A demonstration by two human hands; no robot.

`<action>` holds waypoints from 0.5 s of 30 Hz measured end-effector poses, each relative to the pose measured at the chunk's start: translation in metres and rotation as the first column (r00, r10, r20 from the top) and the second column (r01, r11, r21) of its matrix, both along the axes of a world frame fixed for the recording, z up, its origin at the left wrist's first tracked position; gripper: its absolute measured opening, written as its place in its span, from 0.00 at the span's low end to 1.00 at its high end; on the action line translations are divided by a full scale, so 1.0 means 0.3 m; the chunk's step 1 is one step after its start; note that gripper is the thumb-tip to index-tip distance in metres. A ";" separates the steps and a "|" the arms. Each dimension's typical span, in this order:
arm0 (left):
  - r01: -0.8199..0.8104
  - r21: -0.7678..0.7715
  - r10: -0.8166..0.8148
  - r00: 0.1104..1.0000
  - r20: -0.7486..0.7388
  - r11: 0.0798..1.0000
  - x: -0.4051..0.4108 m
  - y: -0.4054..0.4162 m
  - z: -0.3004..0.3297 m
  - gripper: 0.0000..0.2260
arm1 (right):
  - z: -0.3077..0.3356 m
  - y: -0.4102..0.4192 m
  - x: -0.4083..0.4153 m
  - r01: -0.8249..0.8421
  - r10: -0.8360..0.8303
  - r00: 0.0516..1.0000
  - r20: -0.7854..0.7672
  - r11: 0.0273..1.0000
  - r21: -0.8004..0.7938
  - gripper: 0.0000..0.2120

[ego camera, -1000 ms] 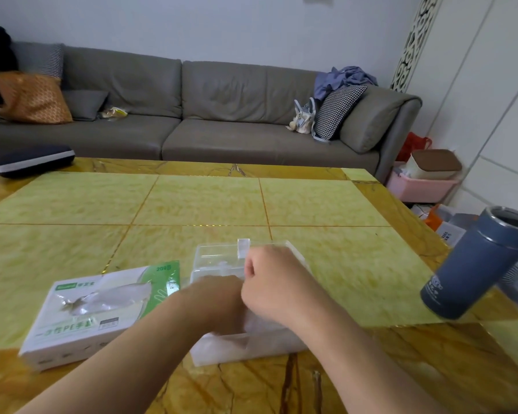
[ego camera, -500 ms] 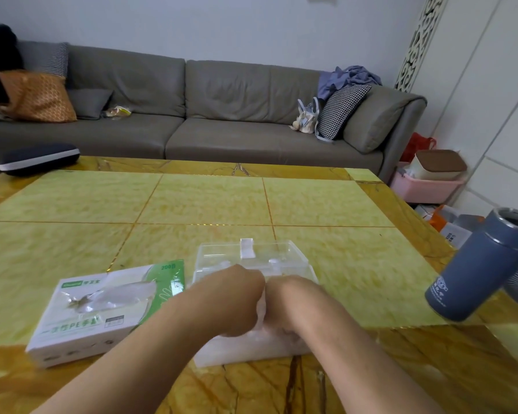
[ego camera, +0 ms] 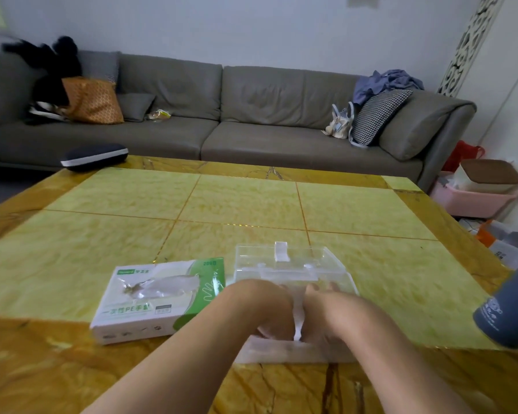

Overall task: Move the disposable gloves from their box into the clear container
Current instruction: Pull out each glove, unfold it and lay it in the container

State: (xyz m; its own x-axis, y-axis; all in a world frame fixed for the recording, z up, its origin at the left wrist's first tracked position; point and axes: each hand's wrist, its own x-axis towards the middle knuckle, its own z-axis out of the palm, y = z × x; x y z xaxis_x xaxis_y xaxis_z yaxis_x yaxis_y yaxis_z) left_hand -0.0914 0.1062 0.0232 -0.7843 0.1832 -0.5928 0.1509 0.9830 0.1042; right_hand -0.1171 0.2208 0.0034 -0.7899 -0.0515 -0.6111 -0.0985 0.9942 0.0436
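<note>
Tabletop (ego camera: pixel 251 201): yellow-green tiled panels, amber marble border.

Clear container (ego camera: pixel 293 264): transparent plastic, lid raised at the far side, near the front edge of the tabletop; both hands reach down into it.

Glove box (ego camera: pixel 159 297): white and green carton, just left of the container, a glove showing at its top opening.

Blue tumbler (ego camera: pixel 509 309): right edge, tilted.

Left hand (ego camera: pixel 269 309): fingers curled downward, pressing the disposable gloves (ego camera: pixel 298 319) into the container.

Right hand (ego camera: pixel 329 312): fingers curled likewise, on the same wad.
</note>
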 end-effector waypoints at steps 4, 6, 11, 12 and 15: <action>0.017 0.163 0.011 0.985 -0.173 0.986 0.048 -0.045 0.023 0.20 | 0.013 0.020 0.012 -0.124 0.117 0.976 -0.186 0.992 -0.029 0.17; -0.004 0.365 0.134 0.934 -0.332 0.931 0.087 -0.094 0.031 0.21 | 0.028 0.020 0.015 -0.102 0.089 0.966 -0.242 0.994 -0.041 0.11; -0.118 0.622 0.553 0.606 -0.572 0.774 0.155 -0.325 0.035 0.07 | 0.103 -0.002 0.092 -0.088 0.002 0.823 -0.568 0.988 -0.124 0.09; -0.170 0.607 0.579 0.573 -0.580 0.776 0.162 -0.388 0.029 0.05 | 0.115 -0.015 0.112 -0.112 0.004 0.784 -0.621 0.984 -0.136 0.09; -0.369 0.449 0.579 0.583 -0.570 0.814 0.186 -0.558 0.008 0.07 | 0.111 -0.085 0.162 -0.316 0.061 0.686 -0.726 0.923 -0.221 0.13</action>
